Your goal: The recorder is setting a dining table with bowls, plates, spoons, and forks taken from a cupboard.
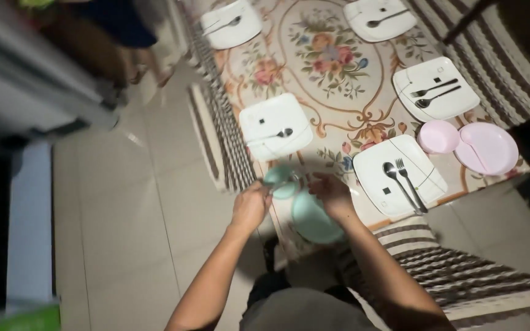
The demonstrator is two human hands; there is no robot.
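My left hand [249,207] grips the rim of a small mint-green bowl [280,181] held just above the near edge of a floral mat [323,55]. My right hand [332,195] holds a mint-green round plate [314,222] a little lower, its fingers over the plate's top edge. Bowl and plate are blurred, so how far they touch is unclear. Just beyond my hands lie two white square plates, one [274,125] with a spoon and one [403,175] with a spoon and fork.
Three more white square plates [437,86] with cutlery lie farther out on the mat. A pink bowl [438,136] and pink plate [492,147] sit at the right edge. Striped rugs [461,276] flank the mat. Another person's legs [142,55] stand on the tiled floor, top left.
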